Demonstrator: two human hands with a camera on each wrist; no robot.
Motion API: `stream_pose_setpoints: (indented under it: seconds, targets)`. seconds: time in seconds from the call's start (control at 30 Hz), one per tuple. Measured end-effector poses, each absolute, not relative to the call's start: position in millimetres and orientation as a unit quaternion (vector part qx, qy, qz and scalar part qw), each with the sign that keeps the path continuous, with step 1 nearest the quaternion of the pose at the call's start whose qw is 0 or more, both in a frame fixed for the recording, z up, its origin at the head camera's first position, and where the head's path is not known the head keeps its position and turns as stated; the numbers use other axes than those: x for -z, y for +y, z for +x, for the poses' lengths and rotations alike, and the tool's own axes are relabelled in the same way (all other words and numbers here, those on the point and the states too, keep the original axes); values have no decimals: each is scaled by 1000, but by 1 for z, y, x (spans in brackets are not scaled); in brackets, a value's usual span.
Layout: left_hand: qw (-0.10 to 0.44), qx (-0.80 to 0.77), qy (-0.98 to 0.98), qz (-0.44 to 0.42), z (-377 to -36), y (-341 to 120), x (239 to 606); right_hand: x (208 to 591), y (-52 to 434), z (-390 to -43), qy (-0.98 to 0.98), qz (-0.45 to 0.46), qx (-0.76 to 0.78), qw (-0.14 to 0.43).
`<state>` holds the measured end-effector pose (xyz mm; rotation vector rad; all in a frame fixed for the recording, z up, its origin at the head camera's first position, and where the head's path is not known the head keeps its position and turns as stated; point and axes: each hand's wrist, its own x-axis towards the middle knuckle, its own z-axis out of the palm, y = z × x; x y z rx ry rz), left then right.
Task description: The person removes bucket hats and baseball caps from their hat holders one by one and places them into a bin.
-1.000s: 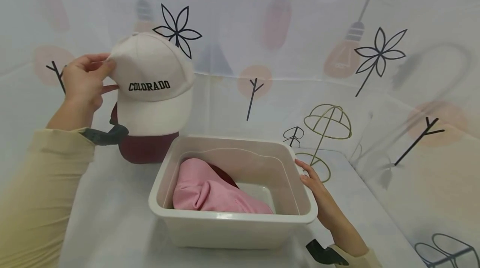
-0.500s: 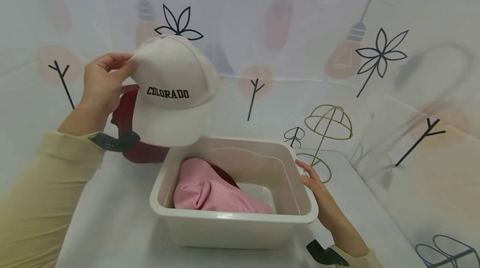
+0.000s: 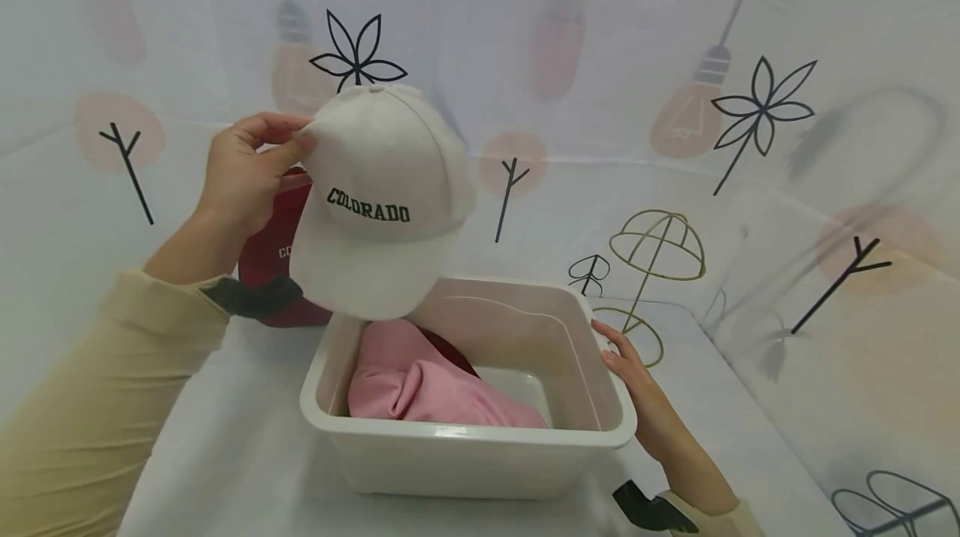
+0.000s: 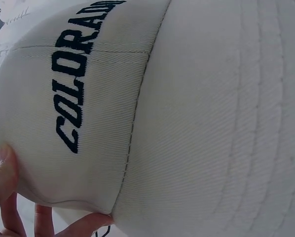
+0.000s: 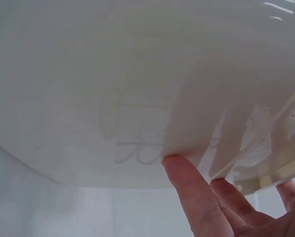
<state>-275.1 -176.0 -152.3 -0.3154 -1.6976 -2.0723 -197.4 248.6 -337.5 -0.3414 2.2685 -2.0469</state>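
The white "COLORADO" cap [image 3: 378, 203] hangs in the air over the near-left corner of the plastic bin [image 3: 465, 437], not yet inside. A pink cap [image 3: 427, 391] already lies in the bin; a maroon cap [image 3: 273, 258] waits behind. The left hand [image 3: 251, 170] pinches the white cap's crown, wrist raised. The right hand [image 3: 637, 391] rests flat, fingers straight, against the bin's side.

Head cam looks forward and down, mid-range, covering both hands, cap [image 3: 382, 203] and bin [image 3: 465, 437]. Left wrist cam sits very close to the cap, which fills its frame. Right wrist cam looks up close at the bin wall [image 5: 113, 98].
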Motion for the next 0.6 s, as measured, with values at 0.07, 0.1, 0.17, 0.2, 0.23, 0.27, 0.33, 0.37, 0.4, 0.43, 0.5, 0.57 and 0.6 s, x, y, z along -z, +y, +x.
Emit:
stream_pose_setpoints:
  seconds: [0.07,0.1,0.17,0.2,0.23,0.27,0.33,0.37,0.4,0.43,0.5,0.57,0.6]
  targets:
    - [223,742,-620,-123,-275,-172,153,337,249,-197,738,-109,665,33]
    - [222,741,-620,-129,-274,-171,154,337,249,-197,739,-108,665,33]
    - [220,737,-625,-135,-273,-167,154,337,249,-197,739,-108,664,33]
    - [218,734,-628,-138,-273,-165,154,337,249,-197,739,-108,664,33]
    - [217,732,-630,-142,-272,-164,154,337,249,-197,739,-108,664,33]
    - [214,730,-632,-146,-272,-162,155,337,248,-197,739,-108,664,32]
    - [209,723,-641,-151,-270,-159,155,338,249,-197,739,-109,664,32]
    - [205,720,-645,-154,-269,-157,155,338,249,-197,740,-109,663,32]
    - [202,718,-647,-156,-269,-156,156,338,249,-197,740,-110,663,31]
    - [199,715,-652,-158,-269,-154,156,338,249,-197,741,-110,662,30]
    - [191,712,-655,-166,-268,-151,158,338,249,-197,741,-111,661,29]
    - [185,711,-655,-177,-269,-149,160,338,249,-197,742,-111,661,28]
    - [183,708,-656,-183,-269,-147,161,338,249,-197,742,-111,660,28]
